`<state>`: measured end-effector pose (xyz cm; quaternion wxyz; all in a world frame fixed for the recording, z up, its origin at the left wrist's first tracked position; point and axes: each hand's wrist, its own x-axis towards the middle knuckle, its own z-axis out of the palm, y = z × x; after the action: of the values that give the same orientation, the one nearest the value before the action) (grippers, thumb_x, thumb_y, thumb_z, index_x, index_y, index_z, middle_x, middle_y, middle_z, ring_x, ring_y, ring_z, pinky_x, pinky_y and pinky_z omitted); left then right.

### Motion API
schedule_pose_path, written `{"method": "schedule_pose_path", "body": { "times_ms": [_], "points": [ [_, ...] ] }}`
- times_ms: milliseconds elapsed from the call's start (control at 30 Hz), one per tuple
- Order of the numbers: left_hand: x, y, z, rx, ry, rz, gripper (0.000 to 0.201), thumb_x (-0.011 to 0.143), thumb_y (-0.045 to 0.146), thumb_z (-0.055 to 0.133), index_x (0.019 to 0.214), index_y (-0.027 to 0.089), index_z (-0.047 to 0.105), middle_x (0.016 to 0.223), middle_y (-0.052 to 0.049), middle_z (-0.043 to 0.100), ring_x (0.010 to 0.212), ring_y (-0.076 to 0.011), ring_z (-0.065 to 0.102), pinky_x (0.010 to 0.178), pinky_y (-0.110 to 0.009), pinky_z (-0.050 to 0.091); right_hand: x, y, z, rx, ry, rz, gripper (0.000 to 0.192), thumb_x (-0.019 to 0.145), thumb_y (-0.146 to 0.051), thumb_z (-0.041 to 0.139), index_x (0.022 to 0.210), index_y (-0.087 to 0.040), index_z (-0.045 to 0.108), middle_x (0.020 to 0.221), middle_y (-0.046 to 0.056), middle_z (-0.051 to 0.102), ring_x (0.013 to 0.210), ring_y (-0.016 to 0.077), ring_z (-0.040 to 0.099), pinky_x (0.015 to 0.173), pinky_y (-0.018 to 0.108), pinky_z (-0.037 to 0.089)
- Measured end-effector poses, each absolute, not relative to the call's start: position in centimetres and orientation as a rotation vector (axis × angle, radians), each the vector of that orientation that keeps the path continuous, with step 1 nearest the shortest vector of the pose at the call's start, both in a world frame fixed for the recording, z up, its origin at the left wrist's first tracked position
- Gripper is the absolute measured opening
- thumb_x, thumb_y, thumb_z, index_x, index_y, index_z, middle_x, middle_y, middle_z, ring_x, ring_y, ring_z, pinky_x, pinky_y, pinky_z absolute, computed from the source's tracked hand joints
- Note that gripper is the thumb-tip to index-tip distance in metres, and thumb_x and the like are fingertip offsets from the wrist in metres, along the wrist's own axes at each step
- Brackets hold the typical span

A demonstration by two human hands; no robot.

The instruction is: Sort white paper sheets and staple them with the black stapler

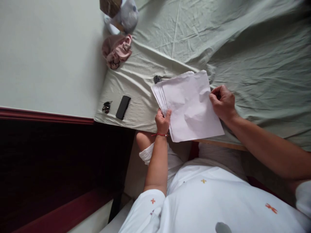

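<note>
L hand (163, 121) pinches the near-left edge of a fanned stack of white paper sheets (190, 106), thumb on top, fingers under; R hand (222, 102) is closed on the stack's right edge, fingers curled tight. Stack sits over the near edge of the bed w/ pale green sheet (243, 48). Left of it: black phone (122, 107) & keys (106, 106); pink cloth (117, 50) farther back.
</note>
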<state>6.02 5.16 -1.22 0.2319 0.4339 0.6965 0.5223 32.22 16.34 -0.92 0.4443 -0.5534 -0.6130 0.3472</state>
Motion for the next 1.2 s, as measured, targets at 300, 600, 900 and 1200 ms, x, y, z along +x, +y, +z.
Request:
{"method": "schedule_pose_path", "body": {
  "times_ms": [300,600,900,1200],
  "points": [
    [5.91,5.25,-1.36,1.188,1.921,1.507,0.035,0.095,0.058,0.069,0.099,0.023,0.067,0.091,-0.002,0.073,0.087,-0.0176,0.069,0.086,-0.028,0.054,32.15,16.38,-0.69,-1.405,-1.504,0.843,0.016,0.086,-0.037,0.069,0.081,-0.029,0.056,0.074,0.004,0.065,0.068,0.0219,0.058,0.066,0.038,0.047],
    [5.88,5.31,-1.42,1.184,1.888,1.576,0.037,0.095,0.059,0.071,0.1,0.022,0.067,0.097,-0.004,0.077,0.094,-0.0204,0.073,0.093,-0.032,0.056,32.02,16.46,-0.64,-1.397,-1.48,0.871,0.015,0.086,-0.026,0.068,0.081,-0.028,0.054,0.072,0.002,0.06,0.067,0.0217,0.059,0.068,0.039,0.047],
    [6.04,5.31,-1.26,1.237,1.929,1.45,0.041,0.096,0.061,0.068,0.108,0.022,0.073,0.108,-0.008,0.081,0.102,-0.0238,0.076,0.092,-0.032,0.057,32.05,16.24,-0.48,-1.373,-1.477,0.888,0.012,0.084,-0.025,0.066,0.081,-0.029,0.055,0.072,0.002,0.06,0.066,0.0217,0.058,0.068,0.04,0.048],
    [6.29,5.17,-0.9,1.217,1.926,1.418,0.043,0.089,0.06,0.078,0.103,0.02,0.076,0.099,-0.007,0.082,0.094,-0.0225,0.076,0.087,-0.032,0.058,32.05,16.29,-0.66,-1.376,-1.492,0.88,0.013,0.087,-0.032,0.066,0.083,-0.029,0.054,0.074,0.003,0.061,0.067,0.022,0.058,0.068,0.04,0.048]
  ]
}}
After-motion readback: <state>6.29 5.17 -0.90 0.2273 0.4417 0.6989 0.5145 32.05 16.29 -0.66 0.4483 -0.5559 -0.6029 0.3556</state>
